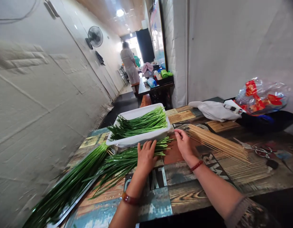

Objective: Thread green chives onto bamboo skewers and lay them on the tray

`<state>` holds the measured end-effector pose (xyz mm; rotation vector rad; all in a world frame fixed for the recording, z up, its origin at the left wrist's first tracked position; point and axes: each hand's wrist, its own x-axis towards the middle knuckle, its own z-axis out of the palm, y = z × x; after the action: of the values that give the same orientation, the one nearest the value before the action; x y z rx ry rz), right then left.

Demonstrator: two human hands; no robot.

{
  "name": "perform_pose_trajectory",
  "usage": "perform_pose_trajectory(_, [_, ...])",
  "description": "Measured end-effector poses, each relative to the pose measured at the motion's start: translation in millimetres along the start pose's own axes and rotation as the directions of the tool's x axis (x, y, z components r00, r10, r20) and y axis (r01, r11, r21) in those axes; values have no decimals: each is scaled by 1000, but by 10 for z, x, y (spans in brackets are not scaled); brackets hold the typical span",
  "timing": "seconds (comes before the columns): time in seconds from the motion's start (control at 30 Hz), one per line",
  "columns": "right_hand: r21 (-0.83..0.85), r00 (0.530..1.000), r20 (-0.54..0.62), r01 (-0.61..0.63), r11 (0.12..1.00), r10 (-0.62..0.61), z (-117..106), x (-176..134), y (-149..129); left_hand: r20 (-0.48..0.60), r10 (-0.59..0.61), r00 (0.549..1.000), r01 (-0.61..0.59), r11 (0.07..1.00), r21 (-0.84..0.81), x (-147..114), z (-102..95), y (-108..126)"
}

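Note:
My left hand (146, 156) lies with its fingers spread over a loose bunch of garlic chives (124, 161) on the table. The pale cut ends of that bunch point right, toward my right hand (183, 145). The fingers of my right hand are bent together in a pinch; what is between them, if anything, is too small to make out. Just right of it lies a pile of thin bamboo skewers (220, 142). Behind my left hand, a white plastic tub (167, 125) holds more cut chives. A long bunch of chives (75, 180) rests on a metal tray at the left.
Scissors (258, 148) lie beyond the skewers on the patterned wooden table (186, 193). At the back right are a pale cloth cap (215, 110) and a dark tray with clear and red plastic packaging (260, 98). A person (129, 61) stands far off by another table.

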<state>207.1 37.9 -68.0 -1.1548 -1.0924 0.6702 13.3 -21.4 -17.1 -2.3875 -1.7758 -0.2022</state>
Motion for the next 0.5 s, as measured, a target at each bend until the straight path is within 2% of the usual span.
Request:
perform_pose_trajectory(0.13, [96, 991, 39, -134, 986, 131, 1, -26, -8, 39, -9, 999, 10, 1000, -21, -45, -35, -139])
perform_pose_trajectory(0.23, [31, 971, 141, -201, 979, 195, 23, -87, 20, 44, 27, 999, -26, 999, -18, -54, 27, -180])
perform_pose_trajectory(0.37, [2, 945, 243, -227, 974, 220, 78, -202, 81, 8, 62, 998, -62, 998, -17, -34, 112, -129])
perform_pose_trajectory(0.5, [79, 914, 351, -246, 966, 204, 134, -306, 91, -9, 90, 996, -90, 995, -36, -11, 139, -58])
